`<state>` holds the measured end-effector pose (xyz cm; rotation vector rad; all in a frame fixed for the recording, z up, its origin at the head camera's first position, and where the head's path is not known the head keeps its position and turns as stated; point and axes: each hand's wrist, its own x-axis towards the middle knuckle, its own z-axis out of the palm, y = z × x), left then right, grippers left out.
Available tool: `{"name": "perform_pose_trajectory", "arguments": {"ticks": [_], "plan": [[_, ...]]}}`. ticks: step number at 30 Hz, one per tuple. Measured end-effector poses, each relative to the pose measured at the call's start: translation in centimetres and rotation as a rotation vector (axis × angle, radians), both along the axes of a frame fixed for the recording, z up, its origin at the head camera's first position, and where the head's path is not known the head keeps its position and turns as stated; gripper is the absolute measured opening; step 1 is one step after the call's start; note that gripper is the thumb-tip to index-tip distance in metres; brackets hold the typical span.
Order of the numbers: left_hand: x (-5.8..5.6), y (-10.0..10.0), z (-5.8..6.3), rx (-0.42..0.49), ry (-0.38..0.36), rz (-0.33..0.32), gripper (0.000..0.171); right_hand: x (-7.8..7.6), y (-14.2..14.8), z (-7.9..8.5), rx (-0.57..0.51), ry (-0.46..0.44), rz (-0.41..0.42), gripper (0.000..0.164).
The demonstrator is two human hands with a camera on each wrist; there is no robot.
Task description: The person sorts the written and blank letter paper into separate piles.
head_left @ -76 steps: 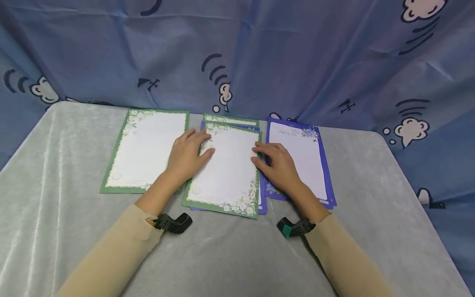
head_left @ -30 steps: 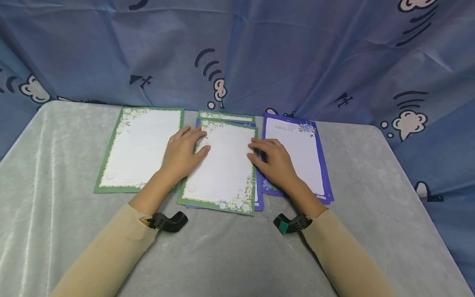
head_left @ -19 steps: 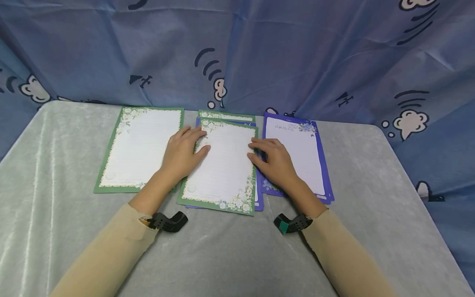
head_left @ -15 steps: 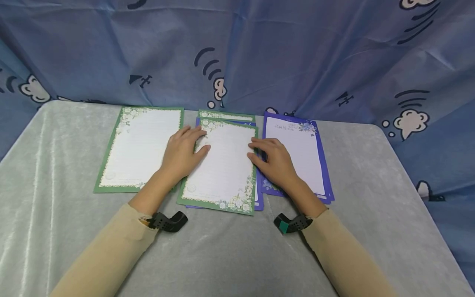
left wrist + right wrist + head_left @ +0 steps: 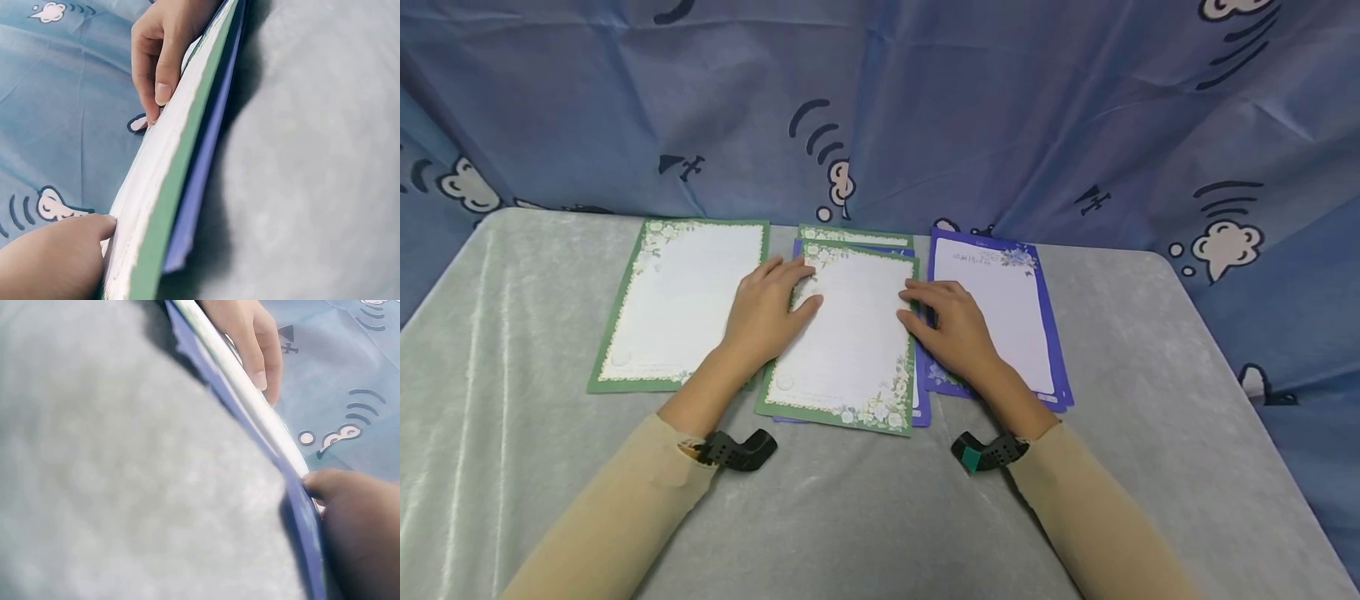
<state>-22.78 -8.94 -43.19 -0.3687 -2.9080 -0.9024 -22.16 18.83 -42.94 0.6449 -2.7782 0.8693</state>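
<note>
A sheet of green-bordered stationery paper [image 5: 850,342] lies in the middle, over a purple-bordered sheet [image 5: 922,392] and another green-bordered sheet [image 5: 857,237]. My left hand [image 5: 766,312] rests across its left edge, fingers relaxed, thumb on the white area. Across from it, my right hand [image 5: 951,325] touches the right edge with thumb and fingertips. In the left wrist view, the thumb of my left hand [image 5: 56,256] lies on the paper's surface, and the purple layer shows beneath the green border. My right hand [image 5: 356,519] sits at the stack's edge in the right wrist view.
A separate green-bordered sheet [image 5: 677,308] lies to the left, partly under the left hand and forearm. Purple-bordered sheets [image 5: 1000,321] lie on the right, slightly fanned, partly under the right hand. Grey cloth covers the table [image 5: 865,517]; a blue patterned curtain [image 5: 970,100] hangs behind.
Both hands and the sheets keep their places on the table. The head view has shifted slightly, so everything sits a little further left in the picture.
</note>
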Motion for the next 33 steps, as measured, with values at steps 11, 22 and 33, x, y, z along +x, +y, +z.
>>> {"name": "perform_pose_trajectory", "arguments": {"ticks": [11,22,33], "plan": [[0.2,-0.16,0.2,0.031,-0.026,-0.003,0.051,0.03,-0.15,0.02,-0.008,0.005,0.001,0.035],[0.0,0.05,0.18,0.044,-0.026,0.004,0.053,0.2,0.08,-0.09,-0.021,-0.003,-0.002,0.032],[0.02,-0.12,0.14,0.044,-0.021,0.016,0.053,0.19,-0.1,-0.12,-0.014,0.011,-0.002,0.032]]}}
